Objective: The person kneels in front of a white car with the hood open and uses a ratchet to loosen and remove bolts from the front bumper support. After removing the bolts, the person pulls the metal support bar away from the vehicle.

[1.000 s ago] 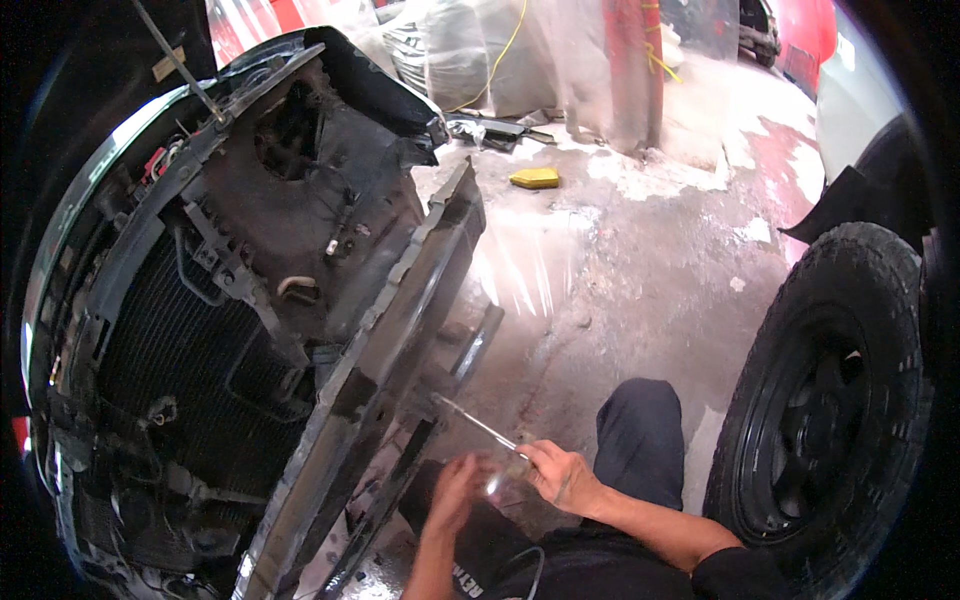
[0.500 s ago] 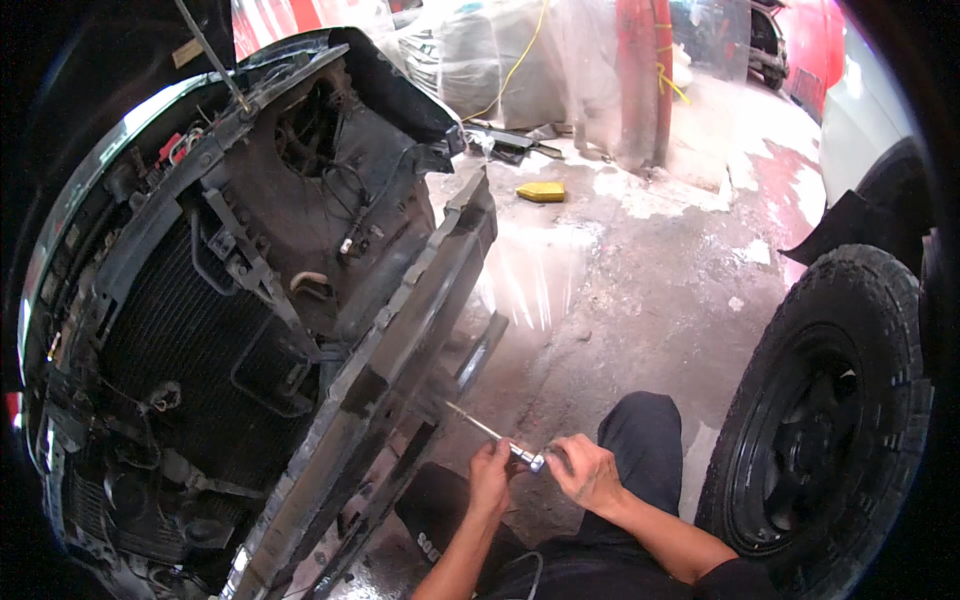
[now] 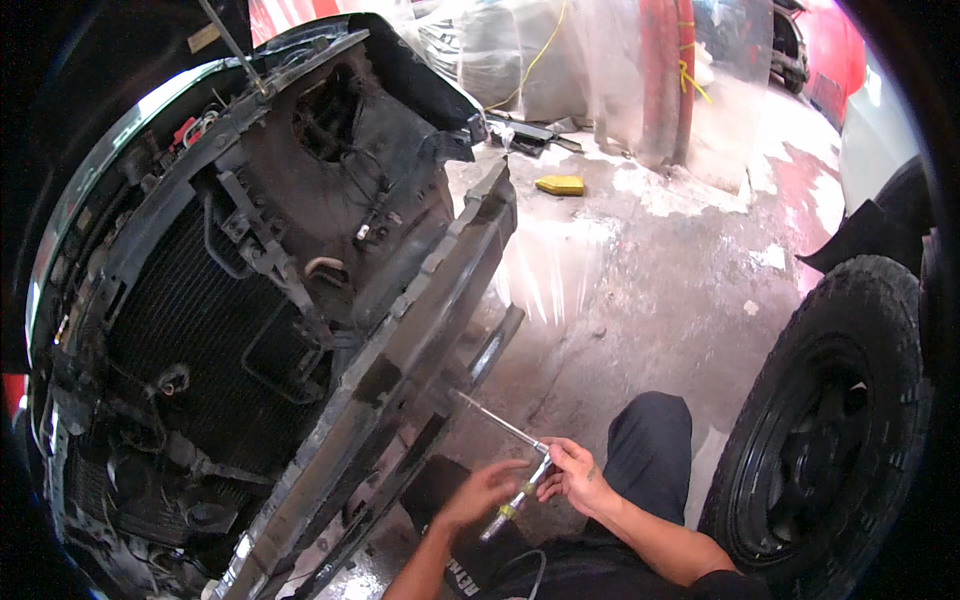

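A shiny ratchet wrench (image 3: 508,508) with yellow-green bands on its handle is in my right hand (image 3: 580,480), whose fingers close around it near the head. From that head a long, thin extension bar (image 3: 500,420) slants up and left to the underside of the car's front crossbar (image 3: 385,372). The bar's far end is hidden there, so I cannot tell what it touches. My left hand (image 3: 483,496), slightly blurred, has its fingers stretched out beside the ratchet handle and holds nothing.
The stripped car front with its dark radiator (image 3: 200,320) fills the left side. A large black tire (image 3: 800,430) stands close on my right. Farther off, a yellow block (image 3: 560,186) lies on the stained floor, before a plastic-wrapped red post (image 3: 663,90).
My left hand has let go of the extension bar and moved down and left, fingers extended. The ratchet handle now shows, pointing down and left, with my right hand at its head.
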A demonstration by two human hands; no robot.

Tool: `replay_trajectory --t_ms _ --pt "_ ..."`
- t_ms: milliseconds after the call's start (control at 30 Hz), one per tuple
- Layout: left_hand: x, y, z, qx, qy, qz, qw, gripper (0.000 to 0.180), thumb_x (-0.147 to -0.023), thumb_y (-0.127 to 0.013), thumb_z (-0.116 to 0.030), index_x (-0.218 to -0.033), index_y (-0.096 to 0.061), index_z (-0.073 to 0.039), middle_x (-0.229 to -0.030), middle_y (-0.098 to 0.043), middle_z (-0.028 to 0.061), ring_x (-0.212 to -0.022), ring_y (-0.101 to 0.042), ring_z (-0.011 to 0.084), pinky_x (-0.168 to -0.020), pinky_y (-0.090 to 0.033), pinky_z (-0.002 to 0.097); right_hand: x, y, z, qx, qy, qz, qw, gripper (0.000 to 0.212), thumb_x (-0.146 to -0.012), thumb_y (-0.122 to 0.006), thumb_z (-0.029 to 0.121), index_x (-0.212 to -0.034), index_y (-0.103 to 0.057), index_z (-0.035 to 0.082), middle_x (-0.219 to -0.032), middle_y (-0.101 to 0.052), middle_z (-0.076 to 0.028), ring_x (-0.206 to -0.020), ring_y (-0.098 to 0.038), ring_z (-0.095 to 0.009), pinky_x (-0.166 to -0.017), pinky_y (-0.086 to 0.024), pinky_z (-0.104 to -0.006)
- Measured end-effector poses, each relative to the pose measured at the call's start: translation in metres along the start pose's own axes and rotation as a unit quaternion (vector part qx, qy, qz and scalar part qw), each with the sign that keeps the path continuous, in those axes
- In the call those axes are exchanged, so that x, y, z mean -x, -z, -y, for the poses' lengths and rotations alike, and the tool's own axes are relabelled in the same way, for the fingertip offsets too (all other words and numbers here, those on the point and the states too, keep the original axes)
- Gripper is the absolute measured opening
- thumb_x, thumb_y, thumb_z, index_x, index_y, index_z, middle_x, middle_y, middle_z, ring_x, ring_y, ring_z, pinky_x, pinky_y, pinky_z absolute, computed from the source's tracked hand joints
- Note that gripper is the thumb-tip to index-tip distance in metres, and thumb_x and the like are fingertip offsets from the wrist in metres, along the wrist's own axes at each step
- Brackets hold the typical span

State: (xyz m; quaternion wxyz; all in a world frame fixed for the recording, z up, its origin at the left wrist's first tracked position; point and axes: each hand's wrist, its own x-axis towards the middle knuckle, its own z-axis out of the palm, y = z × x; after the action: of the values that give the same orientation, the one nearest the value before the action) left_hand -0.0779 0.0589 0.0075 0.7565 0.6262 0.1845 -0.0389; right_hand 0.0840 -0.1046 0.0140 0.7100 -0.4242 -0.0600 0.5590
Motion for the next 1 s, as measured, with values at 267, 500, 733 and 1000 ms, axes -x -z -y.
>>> replay_trajectory --t_ms 267,500,733,1000 --pt "0.031 -0.073 -0.037 -0.063 -0.143 -0.187 0.970 0.042 -0.089 -0.071 -0.006 -0.129 -0.061 -0.001 -0.096 -0.074 0.0125 -0.087 -0.072 0.0196 -0.077 -0.058 0.0327 0.000 0.010 0.010 0.256 0.068 -0.009 0.964 0.050 -0.101 -0.059 0.033 -0.135 -0.050 -0.003 -0.094 -0.066 -0.018 -0.073 -0.071 -0.030 -0.064 -0.059 -0.0363" --pt "0.011 -0.079 -0.085 -0.267 -0.135 -0.240 0.923 0.032 -0.089 -0.077 -0.012 -0.115 -0.062 -0.001 -0.095 -0.075 0.0167 -0.084 -0.072 0.0142 -0.072 -0.055 0.0310 0.021 -0.013 0.031 0.637 0.353 0.032 0.685 0.051 -0.086 -0.069 0.014 -0.132 -0.057 -0.003 -0.127 -0.057 -0.026 -0.107 -0.065 -0.040 -0.086 -0.056 -0.0431" --pt "-0.030 -0.025 -0.016 0.052 -0.113 -0.297 0.947 0.030 -0.107 -0.052 -0.031 -0.113 -0.060 -0.002 -0.093 -0.070 0.0086 -0.080 -0.068 0.0175 -0.070 -0.055 0.0305 -0.009 0.010 0.017 0.411 0.162 -0.034 0.896 0.046 -0.103 -0.057 0.023 -0.137 -0.053 -0.008 -0.089 -0.069 -0.016 -0.080 -0.073 -0.031 -0.070 -0.060 -0.0358" --pt "-0.072 -0.030 -0.002 0.289 -0.076 -0.223 0.928 0.030 -0.106 -0.053 -0.028 -0.112 -0.061 0.000 -0.097 -0.071 0.0111 -0.092 -0.071 0.0231 -0.080 -0.057 0.0340 -0.020 0.022 0.020 0.125 -0.016 -0.017 0.992 0.051 -0.105 -0.052 0.040 -0.120 -0.060 -0.008 -0.087 -0.070 -0.021 -0.068 -0.072 -0.035 -0.062 -0.060 -0.0388"
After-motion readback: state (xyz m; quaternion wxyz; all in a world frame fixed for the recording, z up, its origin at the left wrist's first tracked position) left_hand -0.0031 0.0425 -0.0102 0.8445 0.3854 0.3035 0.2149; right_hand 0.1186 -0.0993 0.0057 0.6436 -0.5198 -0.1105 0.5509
